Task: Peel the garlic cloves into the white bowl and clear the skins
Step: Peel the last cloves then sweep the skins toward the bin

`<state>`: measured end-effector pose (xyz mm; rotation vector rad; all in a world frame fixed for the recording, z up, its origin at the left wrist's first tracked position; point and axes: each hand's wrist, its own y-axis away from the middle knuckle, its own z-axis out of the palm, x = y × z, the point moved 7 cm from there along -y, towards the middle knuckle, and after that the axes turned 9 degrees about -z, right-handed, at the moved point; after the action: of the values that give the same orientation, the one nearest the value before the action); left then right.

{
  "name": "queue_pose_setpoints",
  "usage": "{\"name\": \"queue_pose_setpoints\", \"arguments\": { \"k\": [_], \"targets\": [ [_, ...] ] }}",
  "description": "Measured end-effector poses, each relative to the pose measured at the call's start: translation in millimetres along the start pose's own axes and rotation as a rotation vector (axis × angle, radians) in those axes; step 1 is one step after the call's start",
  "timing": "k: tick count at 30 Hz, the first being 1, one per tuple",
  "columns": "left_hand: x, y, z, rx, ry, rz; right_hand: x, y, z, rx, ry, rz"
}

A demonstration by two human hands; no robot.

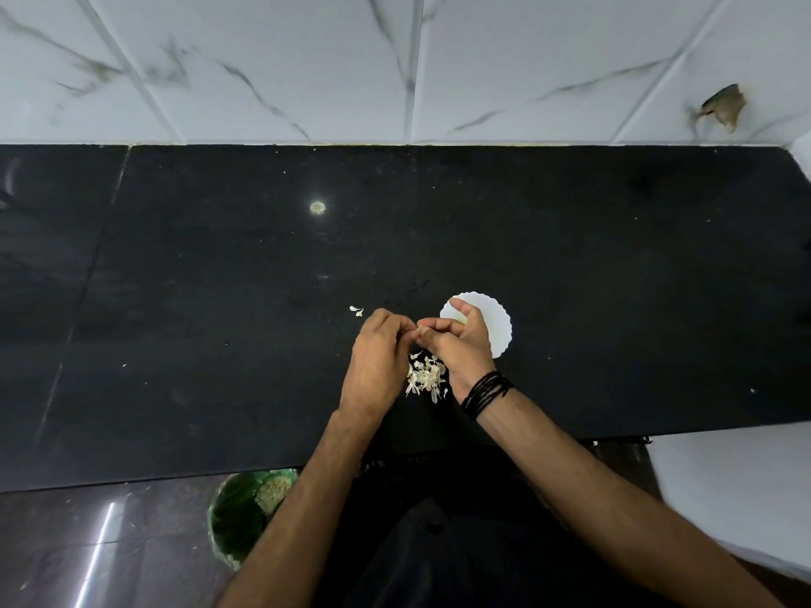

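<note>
My left hand (378, 357) and my right hand (456, 344) meet above the black counter, fingertips together, pinching a small garlic clove (422, 330) between them. The clove is mostly hidden by my fingers. Just below the hands lies a pile of pale garlic skins (425, 376). The white bowl (498, 324) with a scalloped rim stands right behind my right hand, partly covered by it. Its contents are hidden except for a pale bit near my thumb.
A stray skin piece (357, 311) lies left of my left hand. The black counter (197, 300) runs to a marble-tiled wall at the back. Below the counter's front edge on the floor stands a green bin (239, 515) holding skins. A white surface (737, 498) sits lower right.
</note>
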<state>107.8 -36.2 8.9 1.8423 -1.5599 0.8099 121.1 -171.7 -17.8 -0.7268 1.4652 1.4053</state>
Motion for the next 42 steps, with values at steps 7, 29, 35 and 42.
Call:
{"name": "queue_pose_setpoints", "arguments": {
  "k": [7, 29, 35, 42],
  "targets": [
    [7, 5, -1, 0.083, -0.127, 0.120, 4, 1, 2, 0.021, -0.176, 0.123],
    [-7, 2, 1, -0.072, 0.245, -0.043, -22, 0, 7, -0.400, 0.034, -0.174],
    [-5, 3, 0, -0.053, 0.261, -0.104, -15, -1, 2, -0.195, 0.199, -0.275],
    [-23, 6, -2, -0.009, 0.457, -0.382, -15, 2, -8, -0.170, 0.263, -0.320]
  ]
}}
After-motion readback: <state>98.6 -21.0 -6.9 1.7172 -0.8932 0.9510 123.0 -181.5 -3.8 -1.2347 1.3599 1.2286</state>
